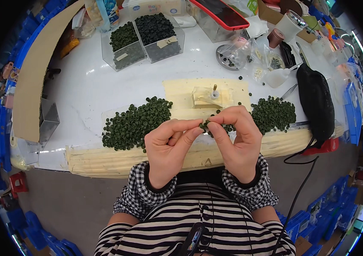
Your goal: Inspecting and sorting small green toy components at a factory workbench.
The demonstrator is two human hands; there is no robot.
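Observation:
My left hand (171,147) and my right hand (238,143) meet at the table's near side, each with thumb and forefinger pinched. Between the fingertips are small dark green round pieces (204,125); their exact fit is too small to make out. Left of my left hand spreads a large pile of dark green cup-like pieces (136,121). Another pile of small green pieces (274,114) lies to the right of my right hand. Just beyond my fingertips, a tape-covered block (207,100) carries a small upright pin (214,90).
Two clear bins (161,52) of green and black pieces stand at the back. A red-edged phone (222,15) rests on a clear box. At right are a round metal dish (228,57), tweezers (289,91) and a black mesh pouch (316,100). Cardboard (40,72) stands at left.

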